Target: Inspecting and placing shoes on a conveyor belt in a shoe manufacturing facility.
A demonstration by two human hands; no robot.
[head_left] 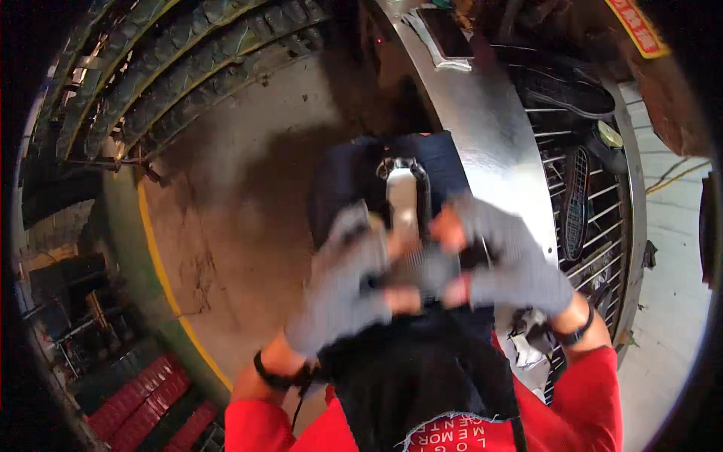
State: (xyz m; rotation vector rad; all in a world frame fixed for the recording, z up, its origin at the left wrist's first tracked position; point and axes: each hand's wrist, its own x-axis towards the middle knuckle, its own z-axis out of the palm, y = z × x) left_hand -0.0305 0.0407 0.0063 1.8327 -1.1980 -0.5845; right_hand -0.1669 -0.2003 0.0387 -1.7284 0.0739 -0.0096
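Note:
Both my hands wear grey gloves with bare fingertips and are blurred by motion. Between them, over my lap, is a dark shoe (pixel 425 267) with a long pale strip (pixel 403 192) along its far part. My left hand (pixel 343 275) grips the shoe's near left side, thumb and fingers curled at its edge. From the other side my right hand (pixel 501 256) closes on it, fingertips pressing in near the middle. Blur and fingers hide the part of the shoe between the hands. A black apron (pixel 422 377) hangs below them.
A steel bench edge (pixel 489 128) runs along my right, with a dark flat object (pixel 446 32) on white cloth at its far end. Beyond it, a rack of metal rods (pixel 602 256) holds a dark sole (pixel 576 203) and a black shoe (pixel 565 94). Shelving (pixel 188 64) stands far left.

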